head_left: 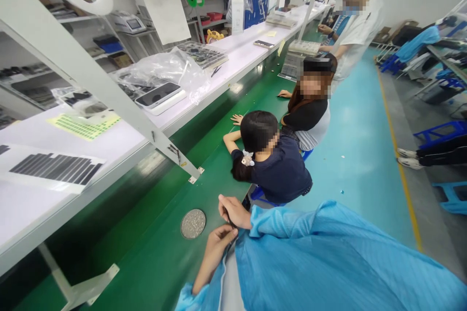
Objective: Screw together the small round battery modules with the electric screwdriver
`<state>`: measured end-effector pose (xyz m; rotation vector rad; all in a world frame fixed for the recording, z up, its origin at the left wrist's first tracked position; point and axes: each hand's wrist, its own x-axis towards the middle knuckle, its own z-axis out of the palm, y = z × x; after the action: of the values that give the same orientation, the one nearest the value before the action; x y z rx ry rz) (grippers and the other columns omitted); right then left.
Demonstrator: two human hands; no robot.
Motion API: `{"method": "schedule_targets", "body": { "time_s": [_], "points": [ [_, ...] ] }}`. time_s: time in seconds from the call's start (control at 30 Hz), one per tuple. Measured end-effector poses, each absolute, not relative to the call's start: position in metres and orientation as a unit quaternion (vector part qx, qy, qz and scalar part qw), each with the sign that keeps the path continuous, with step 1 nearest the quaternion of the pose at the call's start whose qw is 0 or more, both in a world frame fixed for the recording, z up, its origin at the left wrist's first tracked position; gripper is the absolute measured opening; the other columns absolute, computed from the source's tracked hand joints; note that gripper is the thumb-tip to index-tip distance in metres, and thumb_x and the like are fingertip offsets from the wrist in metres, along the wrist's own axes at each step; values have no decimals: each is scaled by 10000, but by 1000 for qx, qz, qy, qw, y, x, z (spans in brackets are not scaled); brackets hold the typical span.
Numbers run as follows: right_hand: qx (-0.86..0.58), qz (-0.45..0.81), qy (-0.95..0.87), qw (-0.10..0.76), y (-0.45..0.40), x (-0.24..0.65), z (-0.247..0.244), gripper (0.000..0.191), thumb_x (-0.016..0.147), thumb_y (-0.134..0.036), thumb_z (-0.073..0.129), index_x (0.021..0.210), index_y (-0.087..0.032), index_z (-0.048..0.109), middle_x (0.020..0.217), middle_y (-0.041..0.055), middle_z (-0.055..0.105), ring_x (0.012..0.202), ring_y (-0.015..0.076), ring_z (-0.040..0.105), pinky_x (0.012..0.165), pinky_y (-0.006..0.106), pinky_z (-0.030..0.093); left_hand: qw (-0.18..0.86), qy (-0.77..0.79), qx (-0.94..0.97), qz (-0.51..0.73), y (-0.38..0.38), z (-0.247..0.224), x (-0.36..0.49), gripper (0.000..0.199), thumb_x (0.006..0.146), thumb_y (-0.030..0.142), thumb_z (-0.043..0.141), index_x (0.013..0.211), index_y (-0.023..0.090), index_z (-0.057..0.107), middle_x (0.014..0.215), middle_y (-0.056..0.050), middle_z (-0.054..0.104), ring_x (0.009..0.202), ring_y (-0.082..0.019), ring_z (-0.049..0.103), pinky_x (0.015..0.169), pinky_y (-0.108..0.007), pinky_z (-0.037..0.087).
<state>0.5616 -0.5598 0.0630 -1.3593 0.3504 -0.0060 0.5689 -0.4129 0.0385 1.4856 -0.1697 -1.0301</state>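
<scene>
My left hand [215, 249], in a light blue sleeve, is close to my body with thumb and fingertips pinched together. Just above it, my right hand [235, 211] is bent at the wrist with its fingers curled. A thin black strip-like piece [230, 222] runs between the two hands, and both sets of fingers close on it. Its exact kind is too small and too covered to make out. On the green bench top beside my hands lies a round disc [193, 224] with a silvery, speckled surface.
A raised white shelf [204, 102] carries a phone-like device [160, 95], plastic bags [164, 70] and a sheet of black strips [56, 167]. A slanted metal post [109, 92] crosses the left side. Co-workers sit along the green bench [153, 243]; another person stands behind.
</scene>
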Motion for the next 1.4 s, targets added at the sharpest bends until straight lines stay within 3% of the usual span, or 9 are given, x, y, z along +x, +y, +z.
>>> {"method": "schedule_targets", "body": {
  "time_s": [0.23,0.73,1.0,1.2,1.3,1.4],
  "points": [
    [-620,-92,194,755,-562,556,70,697,995,-724,377,555,-190,459,456,-33,366,421,90,345,461,266,240,606,-91,659,-437,-429,47,562,501,626,608,901,779,147,784,767,-85,745,681,-192,619,667,-269,446],
    [-633,-142,159,745,-557,561,63,700,1061,-610,372,509,-184,422,466,-13,377,491,104,379,551,281,297,614,-118,652,-429,-423,41,564,486,695,587,883,853,144,758,832,-95,760,751,-210,667,717,-278,494],
    [-601,-108,183,770,-552,564,65,665,1010,-698,425,606,-177,511,456,-44,374,423,88,353,467,254,252,644,-107,627,-425,-418,39,568,511,696,565,903,939,149,731,935,-120,782,867,-238,719,815,-298,545],
    [-615,-44,153,772,-551,568,62,629,975,-724,460,667,-182,548,477,-54,399,426,84,339,441,234,236,631,-97,644,-422,-418,43,572,524,664,621,886,844,148,753,901,-137,793,786,-254,724,742,-308,542],
    [-655,-47,131,743,-553,569,64,548,999,-637,500,709,-178,573,517,-53,421,476,87,368,481,229,278,617,-111,670,-398,-417,43,573,509,701,627,839,841,143,768,872,-128,788,785,-258,712,742,-314,531],
    [-730,-52,117,671,-561,570,74,505,1021,-564,515,717,-175,623,572,-23,506,568,110,485,570,238,367,597,-116,697,-379,-416,43,572,492,706,620,816,827,145,772,847,-120,782,789,-265,702,749,-323,522]
  ]
}}
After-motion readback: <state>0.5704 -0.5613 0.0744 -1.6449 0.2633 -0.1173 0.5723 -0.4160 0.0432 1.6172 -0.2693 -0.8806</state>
